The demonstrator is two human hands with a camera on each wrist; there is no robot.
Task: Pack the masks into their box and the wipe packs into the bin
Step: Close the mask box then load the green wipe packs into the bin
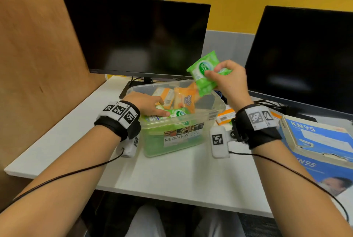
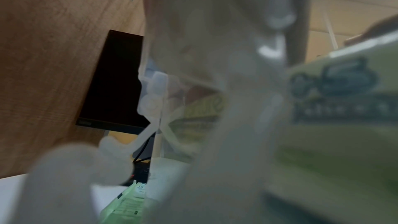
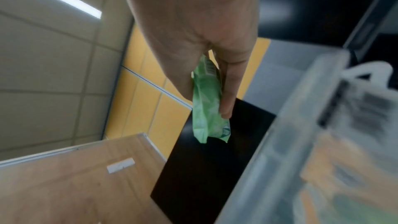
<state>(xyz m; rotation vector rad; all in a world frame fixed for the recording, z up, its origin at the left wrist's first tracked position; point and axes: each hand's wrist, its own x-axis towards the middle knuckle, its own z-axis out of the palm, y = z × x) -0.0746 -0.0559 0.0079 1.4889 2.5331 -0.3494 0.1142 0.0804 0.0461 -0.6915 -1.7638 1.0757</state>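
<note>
So the right hand (image 1: pixel 228 78) has its thumb and fingers pinched on one end of a soft green plastic wipe pack (image 1: pixel 205 73), and the rest of the pack sticks out to the left of the pinch and droops a bit. The right wrist view shows the same thing, green pack (image 3: pixel 207 103) squeezed between thumb and fingers (image 3: pixel 229 91).

Straight below and slightly left of that grip is the clear plastic storage bin (image 1: pixel 214 114), open on top, so the pack hangs over its far right corner and isn't in yet. The left hand (image 1: pixel 147 103) is down inside the bin at the near left, fingers laid on another green wipe pack (image 1: pixel 176 113) lying on the pile. Can't tell if it's actually gripping it or just pressing it flat, and the left wrist view is too blurry to help.

Progress-wise, I'd say the wipes part is well along: several orange wipe packs (image 1: pixel 183 99) and green ones sit in the bin. One more orange pack (image 1: pixel 225 116) lies on the white desk (image 1: pixel 172 175) just under the right wrist, so that one's left.

The blue and white KN95 mask box (image 1: pixel 317 141) is off to the right of the grip. Its top looks closed, no loose masks visible, so can't say about that half.
</note>
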